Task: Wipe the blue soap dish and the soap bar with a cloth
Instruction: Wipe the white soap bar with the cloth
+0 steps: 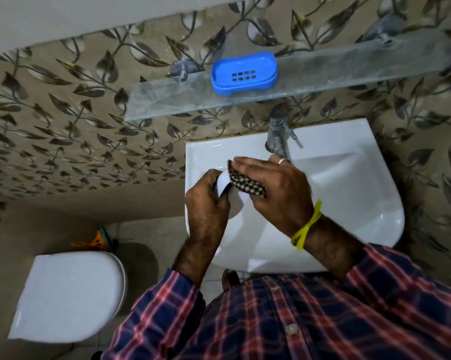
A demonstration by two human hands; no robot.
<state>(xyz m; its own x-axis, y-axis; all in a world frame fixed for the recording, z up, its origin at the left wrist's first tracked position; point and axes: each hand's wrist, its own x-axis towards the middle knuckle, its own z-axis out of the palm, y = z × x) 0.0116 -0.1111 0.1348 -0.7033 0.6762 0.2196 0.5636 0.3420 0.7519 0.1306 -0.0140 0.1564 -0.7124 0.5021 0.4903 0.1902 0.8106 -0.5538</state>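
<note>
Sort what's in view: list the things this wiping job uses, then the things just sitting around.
In use: blue soap dish, white soap bar in left hand, checked cloth under right hand.
Idle: glass shelf, tap, sink, toilet.

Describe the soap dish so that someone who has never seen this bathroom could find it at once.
Start at the white sink and look up the leaf-patterned wall to the frosted glass shelf above the tap. The blue soap dish sits near the middle of that shelf. It is an empty rounded tray with small drain slots, the only brightly coloured thing up there.
</note>
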